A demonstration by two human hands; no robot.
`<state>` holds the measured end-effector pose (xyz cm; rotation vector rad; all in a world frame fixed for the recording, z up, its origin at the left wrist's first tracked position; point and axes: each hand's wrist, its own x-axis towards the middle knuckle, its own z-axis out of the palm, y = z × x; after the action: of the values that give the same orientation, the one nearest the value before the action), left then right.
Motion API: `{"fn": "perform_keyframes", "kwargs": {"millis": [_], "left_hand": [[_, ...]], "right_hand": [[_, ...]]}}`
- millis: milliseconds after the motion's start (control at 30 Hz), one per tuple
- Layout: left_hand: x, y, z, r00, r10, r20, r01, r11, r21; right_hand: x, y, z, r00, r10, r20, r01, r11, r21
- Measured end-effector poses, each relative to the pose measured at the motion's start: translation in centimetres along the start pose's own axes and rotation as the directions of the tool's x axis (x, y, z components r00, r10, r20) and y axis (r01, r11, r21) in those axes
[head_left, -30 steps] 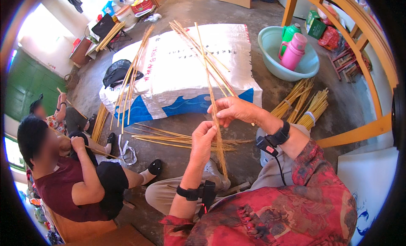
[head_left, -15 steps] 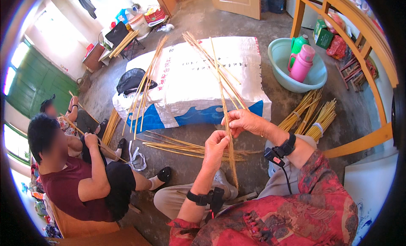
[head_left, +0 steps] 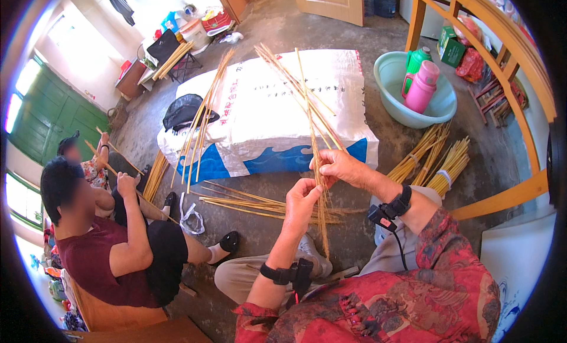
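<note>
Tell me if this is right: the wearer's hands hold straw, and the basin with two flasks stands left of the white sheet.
No: the head view shows the basin with two flasks right of the white sheet. The left hand and right hand do hold straw.

slender straw-tan plant stalk (head_left: 323,225) | white rectangular plastic sheet (head_left: 277,121): blue wave pattern near, red and black print | round pale-teal plastic basin (head_left: 385,92), right

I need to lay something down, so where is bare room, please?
On the white sheet, between the left stalks and right stalks; also floor between sheet and wooden door. Crowded: the near floor, with loose stalks.
</note>
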<state>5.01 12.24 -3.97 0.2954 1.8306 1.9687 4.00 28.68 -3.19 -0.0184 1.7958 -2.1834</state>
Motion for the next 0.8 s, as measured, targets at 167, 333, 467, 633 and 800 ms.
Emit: {"fn": "perform_keyframes", "kwargs": {"millis": [167, 333, 467, 633, 800], "left_hand": [[-0.5, 0.9, -0.1, 0.998, -0.056, 0.002, 0.056, 0.998, 0.025], [-0.4, 0.8, -0.4, 0.997, -0.072, 0.001, 0.072, 0.997, 0.001], [-0.5, 0.8, -0.8, 0.998, -0.062, -0.017, 0.062, 0.998, -0.004], [-0.4, 0.5, -1.1, 0.999, -0.024, -0.022, 0.025, 1.0, 0.014], [-0.7, 1.5, -0.9, 0.993, -0.115, 0.001, 0.115, 0.99, -0.083]], "right_hand": [[-0.2, -0.5, 0.4, 1.0, 0.021, 0.006, -0.02, 0.997, -0.073], [0.0, -0.2, 0.4, 1.0, -0.008, 0.025, 0.009, 0.999, -0.047], [0.1, -0.1, 0.8, 1.0, -0.008, 0.012, 0.007, 0.999, 0.034], [0.3, 0.2, 0.9, 1.0, -0.013, 0.005, 0.013, 1.0, -0.006], [-0.3, -0.1, 0.9, 0.999, 0.046, 0.027, -0.049, 0.991, 0.122]]}}
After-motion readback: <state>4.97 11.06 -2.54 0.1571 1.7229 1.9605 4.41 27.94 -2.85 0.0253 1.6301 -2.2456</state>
